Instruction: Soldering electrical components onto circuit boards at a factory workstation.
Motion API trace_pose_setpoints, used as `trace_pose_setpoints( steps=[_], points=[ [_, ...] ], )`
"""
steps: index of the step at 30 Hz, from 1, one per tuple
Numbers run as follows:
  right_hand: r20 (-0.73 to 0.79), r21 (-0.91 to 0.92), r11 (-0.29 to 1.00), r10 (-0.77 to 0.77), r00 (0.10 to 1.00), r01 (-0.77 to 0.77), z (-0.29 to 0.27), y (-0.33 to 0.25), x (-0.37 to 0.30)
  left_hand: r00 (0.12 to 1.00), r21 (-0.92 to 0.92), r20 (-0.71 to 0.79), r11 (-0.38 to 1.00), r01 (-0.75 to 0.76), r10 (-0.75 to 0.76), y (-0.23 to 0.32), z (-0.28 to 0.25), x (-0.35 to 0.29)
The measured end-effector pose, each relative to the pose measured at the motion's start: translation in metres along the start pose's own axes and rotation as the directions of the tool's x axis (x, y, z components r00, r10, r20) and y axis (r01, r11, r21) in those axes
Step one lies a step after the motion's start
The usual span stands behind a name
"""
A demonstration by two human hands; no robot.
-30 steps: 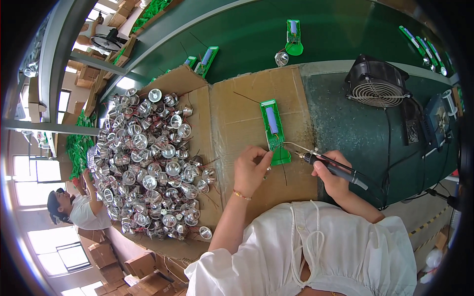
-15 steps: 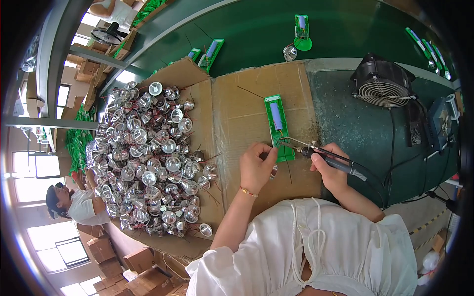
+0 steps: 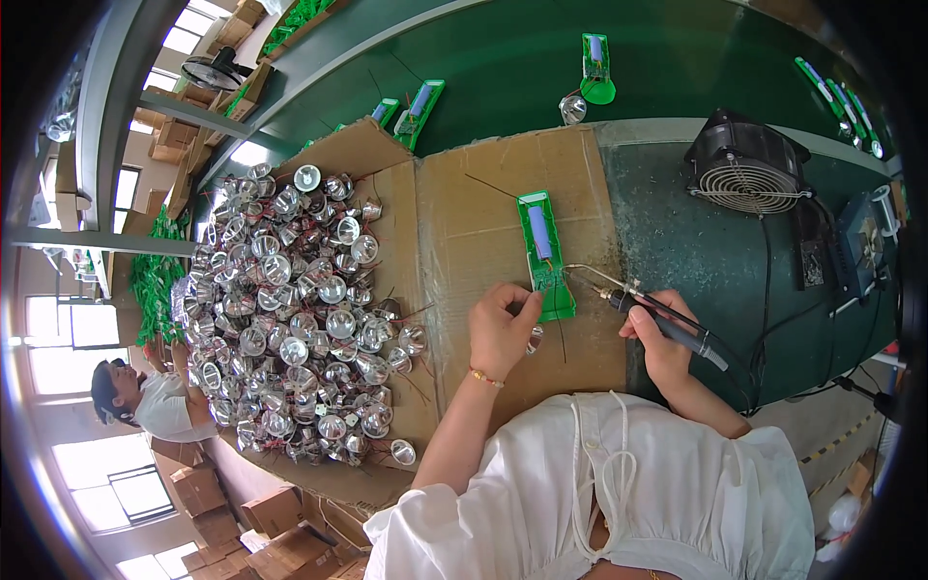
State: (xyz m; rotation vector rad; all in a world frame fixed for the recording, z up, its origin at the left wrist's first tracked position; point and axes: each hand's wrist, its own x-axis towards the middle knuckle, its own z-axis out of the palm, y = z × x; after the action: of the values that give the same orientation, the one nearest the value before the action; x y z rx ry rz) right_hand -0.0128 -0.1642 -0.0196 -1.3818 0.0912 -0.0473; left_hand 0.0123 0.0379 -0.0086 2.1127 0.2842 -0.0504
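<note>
A green plastic lamp housing (image 3: 559, 311) lies on the cardboard in front of me, with a purple cylindrical battery (image 3: 539, 232) and a small green circuit board (image 3: 549, 277) inside. My left hand (image 3: 503, 327) is pinched at the housing's lower left edge; what its fingertips grip is hidden. Just under those fingers a silvery reflector lamp (image 3: 534, 340) pokes out. In my right hand (image 3: 662, 338) is a soldering iron (image 3: 667, 324), its thin metal feed tube running alongside. The iron's tip points at the board's right side and appears slightly apart from it.
Many reflector lamps (image 3: 290, 309) with thin wires are heaped in a cardboard tray on the left. A black fan (image 3: 749, 164) and a soldering station (image 3: 863, 242) stand at right. Beyond, more green housings (image 3: 596, 68) lie on a green belt. A co-worker (image 3: 145, 396) is at far left.
My right hand has drawn the soldering iron a little to the right and nearer me, away from the board. My left hand stays at the housing's edge.
</note>
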Motion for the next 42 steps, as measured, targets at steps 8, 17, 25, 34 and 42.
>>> trace_pose_setpoints(
  steps=[8, 17, 25, 34, 42],
  points=[
    [-0.019, 0.063, 0.997, 0.036, 0.999, -0.035, -0.004, 0.003, -0.001, 0.998, 0.051, -0.008, 0.997, -0.066, 0.066, -0.004, -0.001, 0.002],
    [-0.083, 0.005, 1.000, -0.019, 0.996, 0.019, -0.015, -0.003, 0.007, 0.989, 0.211, 0.009, 0.966, -0.146, 0.148, 0.010, -0.014, 0.006],
    [-0.145, 0.041, 0.996, 0.089, 0.985, -0.084, -0.022, 0.002, 0.017, 0.947, 0.489, 0.040, 0.821, -0.295, 0.317, 0.039, -0.001, 0.187],
    [-0.135, 0.101, 0.986, 0.145, 0.980, -0.132, -0.026, 0.003, 0.017, 0.986, 0.859, -0.095, 0.512, 0.011, 0.139, 0.027, -0.059, 0.282],
    [-0.144, 0.063, 0.994, 0.103, 0.984, -0.095, -0.028, 0.004, 0.021, 0.915, 0.546, -0.010, 0.769, -0.332, 0.403, 0.027, -0.035, 0.161]
  ],
)
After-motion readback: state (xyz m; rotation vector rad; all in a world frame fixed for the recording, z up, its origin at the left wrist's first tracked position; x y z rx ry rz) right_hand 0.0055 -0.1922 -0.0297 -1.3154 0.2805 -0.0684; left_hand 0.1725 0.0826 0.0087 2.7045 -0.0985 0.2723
